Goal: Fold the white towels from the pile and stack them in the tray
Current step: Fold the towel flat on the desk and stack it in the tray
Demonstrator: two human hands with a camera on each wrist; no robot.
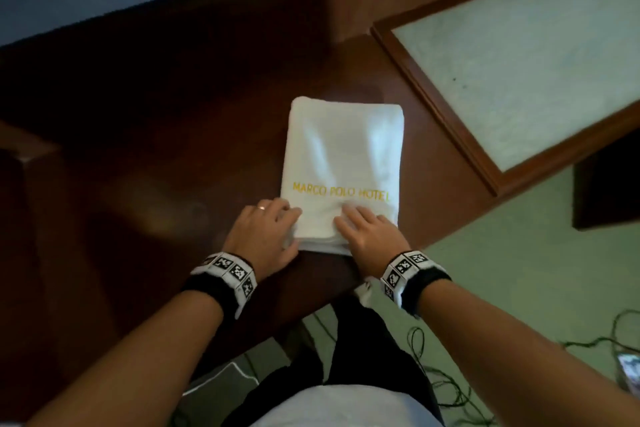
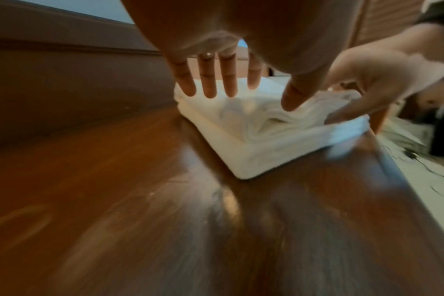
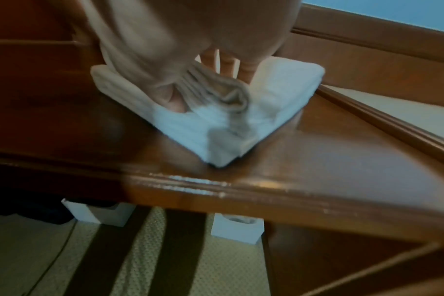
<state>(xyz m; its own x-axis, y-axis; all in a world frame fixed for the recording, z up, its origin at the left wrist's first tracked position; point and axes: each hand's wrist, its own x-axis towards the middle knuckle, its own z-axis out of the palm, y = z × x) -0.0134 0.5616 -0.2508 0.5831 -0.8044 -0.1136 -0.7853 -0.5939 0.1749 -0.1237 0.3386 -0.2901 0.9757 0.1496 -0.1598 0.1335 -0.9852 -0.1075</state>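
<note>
Tabletop (image 1: 145, 135): dark polished wood under both grips; its moulded front edge runs just behind the wrists.
Tray (image 1: 436, 104): wood-framed, pale liner inside, on the tabletop well off to the right of the right grip and beyond it; no towel shows in the part in view.
Towel (image 1: 343, 156): white, folded into a thick rectangle, flat on the tabletop, reaching away from both grips; yellow lettering "MARCO POLO HOTEL" runs across it just beyond the fingertips; near end sits close to the tabletop's front edge.
Arms: both forearms bare, reaching forward and converging on the towel's near end; each wrist wears a dark band with black-and-white markers.
Left grip (image 1: 266, 236): palm down at the towel's near left corner; the left wrist view shows four fingers (image 2: 210, 80) straight and spread over the top layer, thumb down on the cloth beside them. Released, pressing, not grasping. A ring shows on one finger.
Right grip (image 1: 367, 236): at the near right part of the towel, just beside the left grip, fingers on top; the right wrist view shows bunched folds of cloth gathered against the palm with the thumb tucked under them. Grasping the towel's near layers.
Floor (image 1: 519, 288): pale green, below and right of the right grip, with thin cables lying on it.
</note>
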